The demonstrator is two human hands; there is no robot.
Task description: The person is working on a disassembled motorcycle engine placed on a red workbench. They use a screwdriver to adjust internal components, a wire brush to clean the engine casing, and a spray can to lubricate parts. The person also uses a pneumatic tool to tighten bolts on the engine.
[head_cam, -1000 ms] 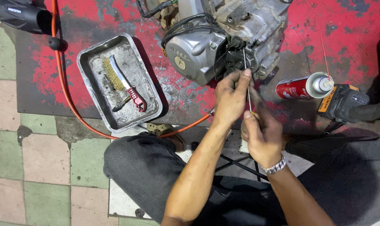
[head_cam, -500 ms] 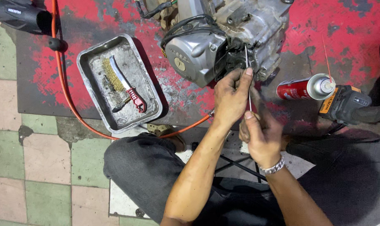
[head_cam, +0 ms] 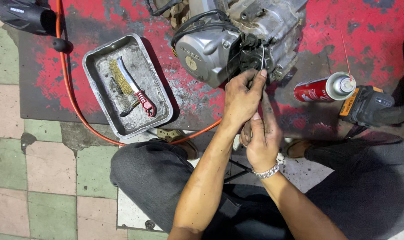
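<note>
A grey motorcycle engine rests on a worn red mat. A thin metal wire rises from my fingers to the engine's lower side. My left hand pinches that wire just below the engine casing. My right hand, with a metal bracelet on the wrist, sits right beneath the left and grips the wire's lower part. Both hands touch each other in front of the engine.
A metal tray holding a red-handled wire brush lies to the left. An orange hose curves past it. A red spray can and a black power tool lie to the right. My knees are below.
Both hands stay on the wire at the engine. My left fingers have crept slightly upward along it. Nothing else has moved.
</note>
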